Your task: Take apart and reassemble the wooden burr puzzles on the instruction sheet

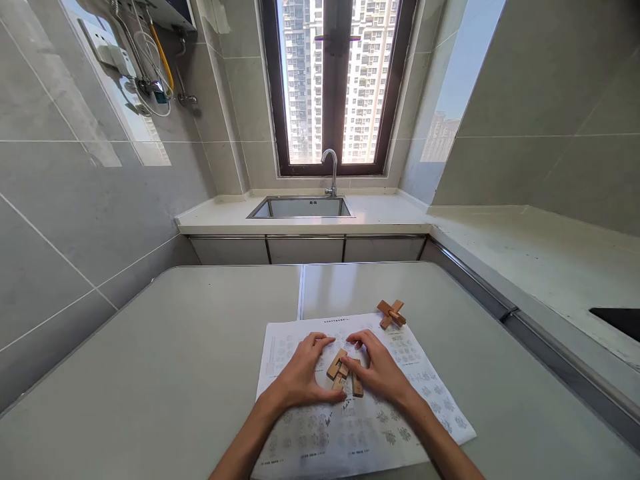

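Observation:
Several small wooden puzzle pieces lie clustered on a printed instruction sheet on the grey table. My left hand curves round their left side, thumb and fingertips touching the pieces. My right hand cups them from the right, fingers bent over the top and thumb against a piece. Both hands press on the cluster together. A second, assembled wooden cross puzzle stands apart at the sheet's far right corner.
Beyond the table a counter holds a steel sink with a tap under a window. A long counter runs along the right, with a dark hob edge. Tiled wall on the left carries a water heater.

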{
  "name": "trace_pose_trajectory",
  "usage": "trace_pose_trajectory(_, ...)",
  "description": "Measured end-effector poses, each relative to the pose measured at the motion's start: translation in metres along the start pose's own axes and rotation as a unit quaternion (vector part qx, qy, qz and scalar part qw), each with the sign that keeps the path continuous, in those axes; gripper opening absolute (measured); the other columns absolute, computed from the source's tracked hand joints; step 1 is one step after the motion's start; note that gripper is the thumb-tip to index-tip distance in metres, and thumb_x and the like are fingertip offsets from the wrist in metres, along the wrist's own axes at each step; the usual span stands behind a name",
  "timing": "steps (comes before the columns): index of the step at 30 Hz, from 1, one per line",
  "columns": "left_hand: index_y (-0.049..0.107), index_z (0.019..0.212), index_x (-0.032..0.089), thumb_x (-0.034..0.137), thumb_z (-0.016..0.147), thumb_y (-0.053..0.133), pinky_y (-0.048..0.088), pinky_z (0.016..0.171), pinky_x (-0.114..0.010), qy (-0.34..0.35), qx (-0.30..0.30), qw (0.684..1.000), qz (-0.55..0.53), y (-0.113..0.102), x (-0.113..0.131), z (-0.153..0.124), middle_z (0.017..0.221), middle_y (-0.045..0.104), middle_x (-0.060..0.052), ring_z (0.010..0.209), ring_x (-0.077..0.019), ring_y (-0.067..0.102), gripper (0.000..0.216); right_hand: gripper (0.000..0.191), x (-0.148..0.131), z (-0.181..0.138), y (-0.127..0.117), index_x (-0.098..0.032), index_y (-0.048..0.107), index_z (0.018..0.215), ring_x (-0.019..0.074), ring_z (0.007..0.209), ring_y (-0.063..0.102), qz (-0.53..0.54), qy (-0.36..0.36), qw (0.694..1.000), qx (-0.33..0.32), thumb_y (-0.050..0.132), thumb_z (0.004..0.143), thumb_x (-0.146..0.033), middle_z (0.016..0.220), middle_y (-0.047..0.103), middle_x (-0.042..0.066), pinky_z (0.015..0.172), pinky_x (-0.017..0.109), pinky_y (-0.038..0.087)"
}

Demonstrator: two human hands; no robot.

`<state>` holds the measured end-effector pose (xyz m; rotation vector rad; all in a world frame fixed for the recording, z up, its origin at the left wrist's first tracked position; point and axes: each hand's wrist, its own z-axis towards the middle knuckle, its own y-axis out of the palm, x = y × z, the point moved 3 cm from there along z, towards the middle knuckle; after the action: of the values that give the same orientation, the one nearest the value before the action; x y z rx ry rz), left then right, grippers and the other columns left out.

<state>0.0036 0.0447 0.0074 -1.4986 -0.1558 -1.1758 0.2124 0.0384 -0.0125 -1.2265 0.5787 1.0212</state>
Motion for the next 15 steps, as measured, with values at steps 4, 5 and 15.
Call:
trace_pose_trajectory(4,0.048,0.15,0.032,0.054,0.056,0.095,0.045,0.111,-0.051,0.007,-0.039,0.999,0.016,0.0,-0.002,-0.001,0.145,0.047,-0.012,0.133,-0.0374,0.05,0.108,0.023,0.007,0.001,-0.002,-0.024,0.066,0.102,0.0238,0.089,0.065,-0.049,0.021,0.999,0.009,0.056,0.099,-0.044,0.101,0.07,0.007,0.082,0.035,0.051)
trace_pose_trajectory(5,0.049,0.15,0.032,0.055,0.057,0.095,0.046,0.11,-0.05,0.01,-0.041,0.999,0.025,0.0,-0.002,-0.001,0.144,0.049,-0.011,0.13,-0.0367,0.052,0.106,0.025,0.008,0.0,-0.002,-0.024,0.066,0.099,0.0232,0.086,0.065,-0.065,0.031,0.997,0.019,0.053,0.101,-0.044,0.098,0.071,0.006,0.079,0.034,0.05)
trace_pose_trajectory(15,0.045,0.151,0.022,0.067,0.058,0.089,0.048,0.09,-0.044,-0.009,-0.038,0.991,0.126,0.012,0.004,0.006,0.093,0.068,-0.003,0.088,-0.0297,0.065,0.113,0.026,0.009,-0.003,0.003,-0.026,0.07,0.099,0.0196,0.062,0.065,-0.14,0.068,0.985,-0.068,0.057,0.097,-0.048,0.063,0.069,-0.003,0.059,0.027,0.034)
